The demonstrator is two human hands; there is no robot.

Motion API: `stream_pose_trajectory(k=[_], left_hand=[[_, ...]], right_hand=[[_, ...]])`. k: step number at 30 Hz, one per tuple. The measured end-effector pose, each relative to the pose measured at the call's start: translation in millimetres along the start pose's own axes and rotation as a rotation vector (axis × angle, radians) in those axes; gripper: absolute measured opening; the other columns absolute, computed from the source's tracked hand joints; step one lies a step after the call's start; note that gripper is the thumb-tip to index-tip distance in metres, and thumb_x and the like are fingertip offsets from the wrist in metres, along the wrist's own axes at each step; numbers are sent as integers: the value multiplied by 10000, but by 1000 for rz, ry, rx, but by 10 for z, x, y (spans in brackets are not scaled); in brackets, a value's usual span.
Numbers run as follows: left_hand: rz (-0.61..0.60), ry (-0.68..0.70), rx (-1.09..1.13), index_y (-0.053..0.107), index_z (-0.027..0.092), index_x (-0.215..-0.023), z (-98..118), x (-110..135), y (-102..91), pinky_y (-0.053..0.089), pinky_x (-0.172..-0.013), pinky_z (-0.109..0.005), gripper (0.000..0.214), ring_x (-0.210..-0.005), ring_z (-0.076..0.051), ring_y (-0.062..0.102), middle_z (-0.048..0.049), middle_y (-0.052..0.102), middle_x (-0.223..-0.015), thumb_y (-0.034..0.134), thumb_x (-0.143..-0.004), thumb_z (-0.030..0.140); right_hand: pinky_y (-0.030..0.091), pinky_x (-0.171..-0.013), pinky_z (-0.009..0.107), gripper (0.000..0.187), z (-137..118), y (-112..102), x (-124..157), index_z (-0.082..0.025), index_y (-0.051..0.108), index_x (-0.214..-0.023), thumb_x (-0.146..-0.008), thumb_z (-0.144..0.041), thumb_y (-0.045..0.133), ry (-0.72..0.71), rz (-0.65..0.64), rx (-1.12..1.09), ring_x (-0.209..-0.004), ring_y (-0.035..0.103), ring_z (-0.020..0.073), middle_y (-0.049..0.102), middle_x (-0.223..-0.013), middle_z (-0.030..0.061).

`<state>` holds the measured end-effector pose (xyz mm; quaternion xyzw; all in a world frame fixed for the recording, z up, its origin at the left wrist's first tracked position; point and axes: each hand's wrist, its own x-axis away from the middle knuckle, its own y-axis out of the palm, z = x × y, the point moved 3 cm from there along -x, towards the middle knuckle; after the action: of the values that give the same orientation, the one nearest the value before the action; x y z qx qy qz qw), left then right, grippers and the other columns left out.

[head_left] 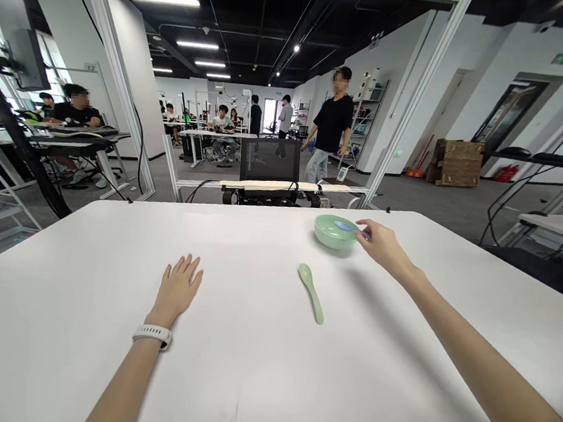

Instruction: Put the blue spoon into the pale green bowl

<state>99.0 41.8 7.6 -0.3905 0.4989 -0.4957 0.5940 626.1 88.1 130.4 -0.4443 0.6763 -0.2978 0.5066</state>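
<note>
My right hand reaches far across the white table and pinches the handle of a blue spoon. The spoon's bowl lies inside a pale green bowl near the table's far edge. A pale green spoon lies on the table in front of the bowl, with neither hand on it. My left hand rests flat on the table at the left, fingers stretched out, holding nothing. A white watch sits on that wrist.
A black office chair stands just behind the table's far edge, inside a white metal frame. A person in black walks past behind it. Other people sit at desks to the left and far back. A wooden crate stands at right.
</note>
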Motion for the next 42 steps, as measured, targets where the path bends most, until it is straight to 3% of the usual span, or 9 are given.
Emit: stream_pose_trajectory(k=[6, 14, 17, 22, 26, 31, 33, 37, 42], left_hand=[[30, 3, -16, 559, 197, -1650, -8, 1, 42, 319, -1377, -609, 626, -1675, -303, 424, -148, 478, -1773, 324, -1113, 416], [-1, -8, -17, 532, 195, -1670, 0, 10, 35, 285, -1397, -571, 634, -1694, -287, 388, -132, 450, -1798, 310, -1125, 432], [-2, -4, -8, 536, 183, -1666, 7, 12, 26, 288, -1394, -584, 638, -1692, -296, 391, -141, 453, -1795, 310, -1121, 427], [6, -7, -6, 549, 197, -1658, 19, 13, 9, 306, -1387, -587, 637, -1685, -298, 405, -137, 469, -1785, 315, -1112, 425], [2, -5, 0, 553, 187, -1655, 21, 12, 2, 315, -1381, -603, 640, -1680, -309, 413, -145, 467, -1781, 328, -1103, 421], [14, 2, -6, 564, 205, -1649, 14, 7, -4, 338, -1366, -611, 632, -1673, -311, 427, -142, 475, -1774, 338, -1097, 416], [-1, -5, -6, 550, 199, -1659, 14, 6, -6, 325, -1374, -601, 641, -1680, -307, 413, -139, 465, -1782, 327, -1101, 423], [-24, -15, -2, 526, 184, -1675, 21, 8, -20, 295, -1390, -586, 655, -1694, -300, 387, -139, 438, -1799, 311, -1108, 430], [-15, -11, 2, 534, 178, -1668, 22, 11, -15, 298, -1389, -598, 645, -1693, -304, 388, -147, 444, -1794, 322, -1107, 413]], right_hand=[[560, -965, 334, 460, -121, 305, -386, -87, 736, -1393, -964, -157, 587, 44, -151, 234, -1128, 786, 301, 844, -1182, 201], [552, -981, 364, 437, -128, 379, -389, -89, 750, -1378, -985, -187, 586, 71, -186, 295, -1197, 760, 324, 846, -1173, 207], [542, -1053, 418, 464, -78, 301, -289, -64, 721, -1418, -1044, -248, 518, 60, -152, 288, -1284, 720, 352, 805, -1314, 242], [542, -1120, 531, 532, 269, 172, 143, -95, 704, -1439, -1065, -347, 420, 23, 69, 149, -1292, 706, 392, 780, -1364, 239], [540, -1183, 594, 569, 611, 352, 664, -129, 730, -1401, -1032, -399, 391, -7, -17, 52, -1323, 722, 407, 779, -1384, 228], [516, -1268, 595, 575, 787, 680, 1125, -318, 773, -1400, -994, -558, 444, 13, -110, -61, -1496, 623, 428, 773, -1443, 163], [501, -1283, 603, 589, 786, 746, 1192, -342, 774, -1412, -993, -585, 439, 31, -108, -91, -1519, 599, 435, 783, -1426, 151], [441, -1334, 584, 642, 757, 752, 1194, -257, 777, -1426, -1012, -564, 394, 60, -157, -87, -1569, 545, 431, 728, -1523, 175], [498, -1274, 484, 571, 715, 489, 931, -201, 783, -1405, -1019, -422, 426, 79, -151, -8, -1452, 665, 402, 742, -1496, 189]])
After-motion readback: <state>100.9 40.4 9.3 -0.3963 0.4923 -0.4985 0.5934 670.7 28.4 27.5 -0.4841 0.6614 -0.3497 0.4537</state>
